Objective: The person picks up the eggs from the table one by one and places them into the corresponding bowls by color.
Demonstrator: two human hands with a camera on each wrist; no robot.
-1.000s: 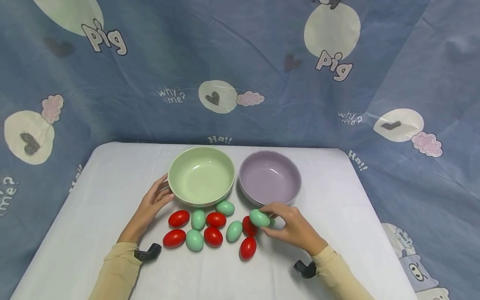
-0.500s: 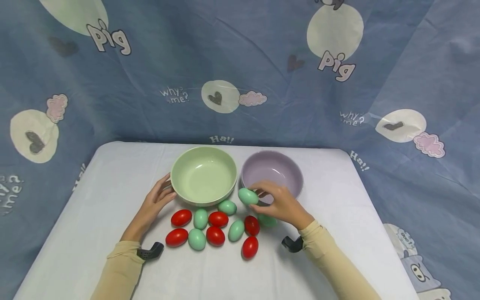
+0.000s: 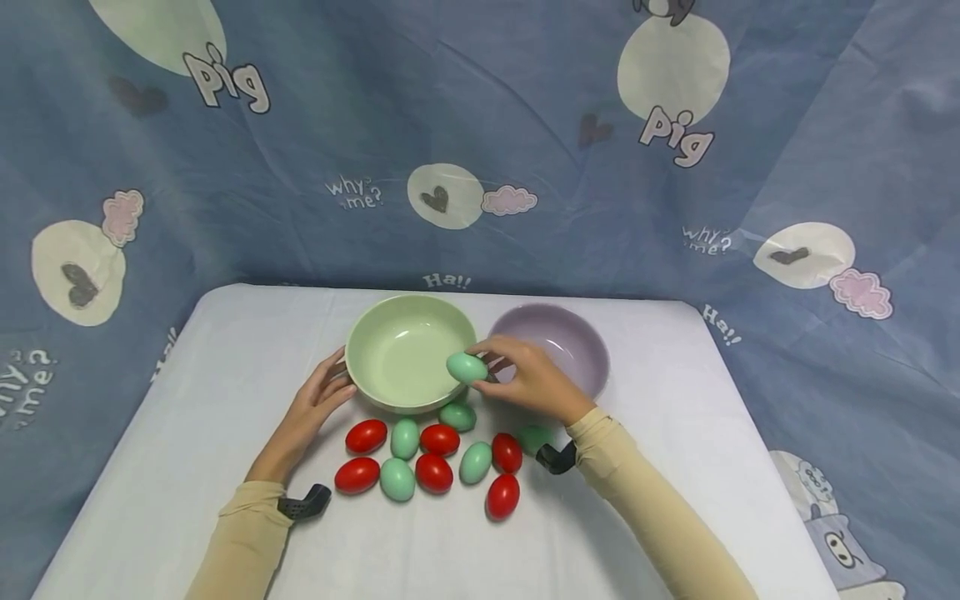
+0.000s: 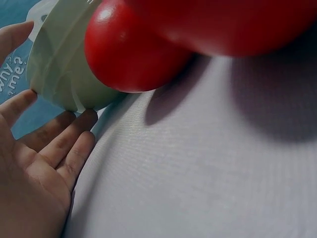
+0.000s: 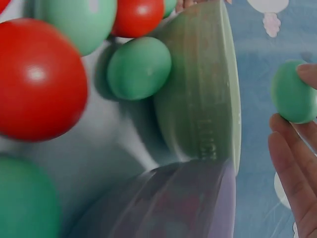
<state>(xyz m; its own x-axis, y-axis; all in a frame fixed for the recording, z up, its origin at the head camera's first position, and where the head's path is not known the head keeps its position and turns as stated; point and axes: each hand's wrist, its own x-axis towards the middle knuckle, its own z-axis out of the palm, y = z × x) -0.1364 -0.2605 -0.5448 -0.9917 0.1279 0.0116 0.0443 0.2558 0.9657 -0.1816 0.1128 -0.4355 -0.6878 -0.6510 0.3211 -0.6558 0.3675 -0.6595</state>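
Note:
My right hand (image 3: 528,375) pinches a green egg (image 3: 467,367) between thumb and fingertips, raised over the right rim of the light green bowl (image 3: 405,400). In the right wrist view that same egg (image 5: 292,91) shows beyond the bowl's rim. My left hand (image 3: 313,408) has its fingers spread against the left side of the green bowl; the left wrist view has the fingertips (image 4: 88,115) right at its wall. The purple bowl (image 3: 592,358) stands to the right, partly covered by my right hand.
Several red eggs (image 3: 434,473) and green eggs (image 3: 397,479) lie in front of the bowls on the white cloth-covered table (image 3: 390,550). One green egg (image 3: 533,437) is partly behind the right wrist camera (image 3: 557,457). A printed blue curtain (image 3: 480,100) hangs behind.
My right hand has lifted the green egg from beside the purple bowl and carried it up and left to the green bowl's rim. The left hand stays at the green bowl.

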